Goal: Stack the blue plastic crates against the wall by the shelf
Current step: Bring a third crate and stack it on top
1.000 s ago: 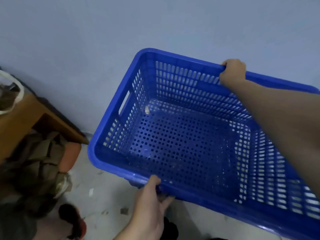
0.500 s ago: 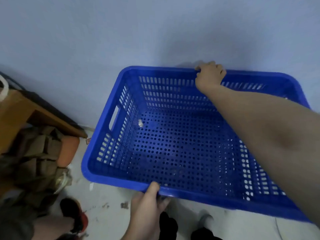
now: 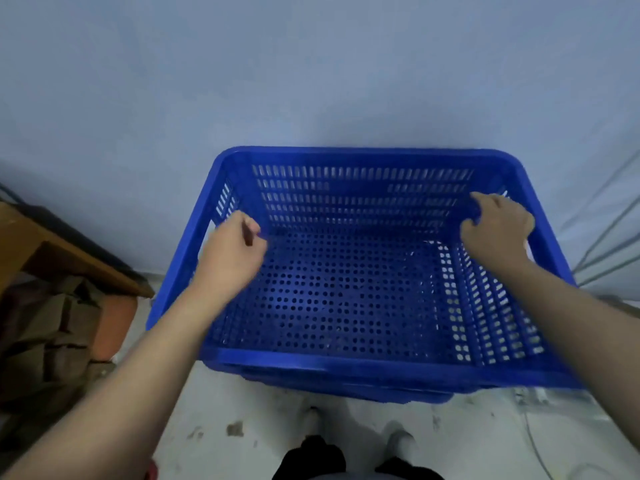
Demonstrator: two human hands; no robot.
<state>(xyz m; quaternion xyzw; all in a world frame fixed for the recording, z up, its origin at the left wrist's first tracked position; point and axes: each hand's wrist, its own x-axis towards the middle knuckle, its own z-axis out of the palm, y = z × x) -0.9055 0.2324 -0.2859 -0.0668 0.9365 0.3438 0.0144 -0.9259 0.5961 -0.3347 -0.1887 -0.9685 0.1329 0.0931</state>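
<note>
A blue perforated plastic crate [image 3: 346, 367] sits level with its far rim against the pale wall. The rim of a second blue crate [image 3: 408, 394] shows just under its front edge, so the two are nested. My left hand [image 3: 230, 252] hovers inside the crate near the left end wall, with its fingers loosely curled around nothing. By the right end wall, over the handle slot, my right hand [image 3: 498, 228] is also loosely curled. I see no grip on the rim from either hand.
A wooden shelf [image 3: 69, 251] stands at the left, with brown bundles [image 3: 52, 334] and an orange object [image 3: 116, 327] under it. Cables [image 3: 609, 244] run down the wall at the right. The stained floor [image 3: 242, 427] and my feet lie in front.
The crate has come down from a tilt to lie level against the wall. Both hands have let go of its long rims and moved to the short ends.
</note>
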